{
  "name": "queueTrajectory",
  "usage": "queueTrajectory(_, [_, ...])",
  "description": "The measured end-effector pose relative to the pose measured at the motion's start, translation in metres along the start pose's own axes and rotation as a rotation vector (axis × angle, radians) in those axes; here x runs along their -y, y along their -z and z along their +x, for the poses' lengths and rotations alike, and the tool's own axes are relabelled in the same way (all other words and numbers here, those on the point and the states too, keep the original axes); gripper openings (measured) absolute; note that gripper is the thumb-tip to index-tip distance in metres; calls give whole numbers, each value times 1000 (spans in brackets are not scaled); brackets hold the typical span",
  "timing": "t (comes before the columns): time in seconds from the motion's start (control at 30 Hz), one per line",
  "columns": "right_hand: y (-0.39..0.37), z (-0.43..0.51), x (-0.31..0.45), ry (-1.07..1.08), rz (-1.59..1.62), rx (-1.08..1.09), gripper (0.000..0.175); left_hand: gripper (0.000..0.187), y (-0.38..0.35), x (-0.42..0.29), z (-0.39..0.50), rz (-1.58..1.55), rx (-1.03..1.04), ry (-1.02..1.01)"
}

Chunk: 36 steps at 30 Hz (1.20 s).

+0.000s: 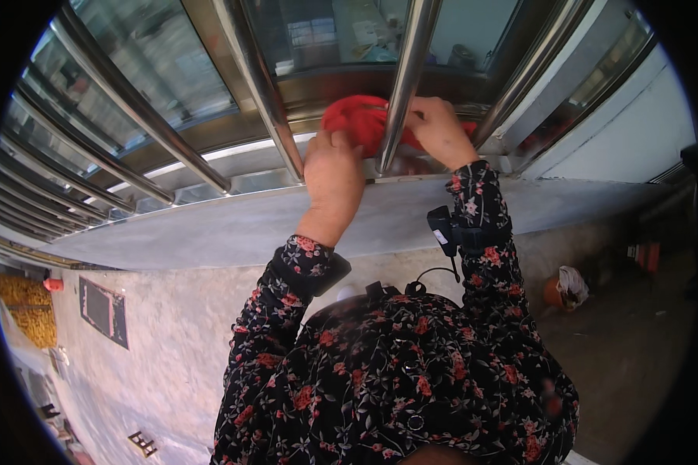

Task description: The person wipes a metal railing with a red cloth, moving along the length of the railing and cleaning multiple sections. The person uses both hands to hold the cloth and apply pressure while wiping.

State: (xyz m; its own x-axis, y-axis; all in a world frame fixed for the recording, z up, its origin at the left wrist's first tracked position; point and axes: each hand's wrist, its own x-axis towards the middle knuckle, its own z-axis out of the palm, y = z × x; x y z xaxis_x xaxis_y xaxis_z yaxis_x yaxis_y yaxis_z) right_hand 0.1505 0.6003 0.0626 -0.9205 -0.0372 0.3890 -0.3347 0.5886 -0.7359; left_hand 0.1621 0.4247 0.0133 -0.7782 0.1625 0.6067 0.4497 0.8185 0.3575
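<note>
A bunched red cloth [360,119] lies on the metal window sill [256,181], behind the stainless steel bars [404,87]. My left hand [333,168] is at the cloth's near left side, its fingertips on the fabric and partly hidden behind the hand. On the other side of one bar, my right hand [439,128] reaches in and pinches the cloth with thumb and forefinger. Part of the red cloth stretches behind that bar and shows again beyond my right hand. Both my forearms wear dark floral sleeves, with a black device strapped on each.
Glass window panes [337,35] stand behind the bars, which run on to the left. A grey wall ledge [221,226] lies below the sill. On the concrete ground are an orange container with a plastic bag [571,288], a small stool-like object [142,443] and stacked yellow material [26,311].
</note>
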Motion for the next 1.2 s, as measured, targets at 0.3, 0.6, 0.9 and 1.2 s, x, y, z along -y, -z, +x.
queueTrajectory(0.3, [-42, 31, -31, 100, 350, 144, 25, 27, 6, -5, -3, -50, -35, -23])
queueTrajectory(0.6, [-67, 75, -21, 463, -67, 207, 25, 51, 16, 1, -3, -60, 20, -13])
queueTrajectory(0.9, [-57, 57, -27, 124, 170, 250, 25, 50, 17, 7, -4, -57, 34, -89])
queueTrajectory(1.2, [-20, 4, -14, -59, -302, -7, 27, 47, 10, 2, -9, -102, 69, -86])
